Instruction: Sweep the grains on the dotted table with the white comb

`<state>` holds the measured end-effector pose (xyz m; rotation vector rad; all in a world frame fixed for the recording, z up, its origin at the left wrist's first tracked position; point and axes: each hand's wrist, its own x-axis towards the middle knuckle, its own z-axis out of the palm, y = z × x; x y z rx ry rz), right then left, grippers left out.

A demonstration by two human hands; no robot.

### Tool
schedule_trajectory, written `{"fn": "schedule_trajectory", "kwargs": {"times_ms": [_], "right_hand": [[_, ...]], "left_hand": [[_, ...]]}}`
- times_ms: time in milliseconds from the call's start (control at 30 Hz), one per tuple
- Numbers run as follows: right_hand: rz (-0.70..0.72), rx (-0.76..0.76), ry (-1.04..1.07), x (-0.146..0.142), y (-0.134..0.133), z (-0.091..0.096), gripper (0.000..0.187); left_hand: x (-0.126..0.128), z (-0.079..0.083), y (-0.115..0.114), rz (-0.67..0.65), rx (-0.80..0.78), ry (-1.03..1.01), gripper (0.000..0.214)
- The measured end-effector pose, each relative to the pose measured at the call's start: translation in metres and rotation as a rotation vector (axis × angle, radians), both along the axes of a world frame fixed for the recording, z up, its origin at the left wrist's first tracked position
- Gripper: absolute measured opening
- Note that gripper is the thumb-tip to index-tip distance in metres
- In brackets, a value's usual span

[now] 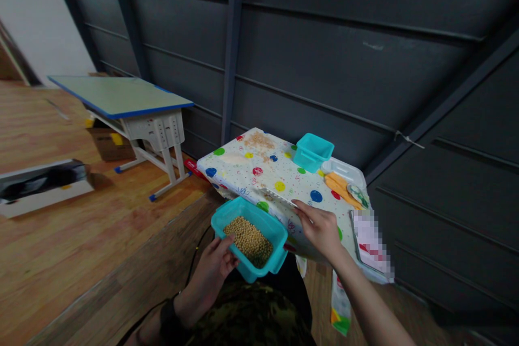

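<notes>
My left hand (217, 262) is closed on the near left rim of a turquoise plastic bin (279, 227), its thumb over the edge. Inside lie many small round tan beans (248, 238), which look like soybeans. The bin is at the front edge of the table, over my lap. My right hand (318, 224) pinches a thin, flat, pale strip (279, 196), seen nearly edge-on. The strip's far end is low over the tablecloth (227, 170) near its front edge, beside a few light brown bits. Whether it touches the cloth I cannot tell.
Light brown crumbs (259, 142) are scattered at the table's back left. A second turquoise bin (312, 151) stands at the back, beside a white tray (348, 173) and an orange cloth (339, 186). A blurred-out flat item (368, 240) lies front right. A desk (125, 94) stands left.
</notes>
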<state>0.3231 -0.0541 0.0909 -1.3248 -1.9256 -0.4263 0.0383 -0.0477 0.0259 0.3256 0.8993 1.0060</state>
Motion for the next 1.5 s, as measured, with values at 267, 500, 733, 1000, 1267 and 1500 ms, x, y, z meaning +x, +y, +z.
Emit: {"fn": "schedule_trajectory", "kwargs": {"times_ms": [267,500,733,1000,1267,1500], "right_hand": [[-0.016,-0.046,0.003,0.003,0.0,0.0,0.033],[0.021,-0.033,-0.004,0.0,-0.001,0.002,0.035],[0.077,-0.006,-0.047,-0.01,-0.01,0.002,0.041],[0.057,-0.001,-0.021,-0.017,-0.009,0.002,0.046],[-0.132,0.062,-0.104,-0.006,0.039,-0.012,0.029],[-0.081,0.015,-0.104,-0.007,0.044,-0.01,0.03]], "left_hand": [[0.0,0.0,0.0,-0.015,0.013,0.026,0.024],[0.0,0.003,0.0,0.006,-0.013,0.006,0.018],[0.001,0.004,0.0,0.002,-0.02,0.008,0.01],[0.001,0.005,-0.001,0.011,-0.033,-0.003,0.013],[0.0,0.002,0.001,0.012,-0.015,-0.011,0.027],[-0.002,-0.001,0.001,0.009,0.009,-0.006,0.022]]}}
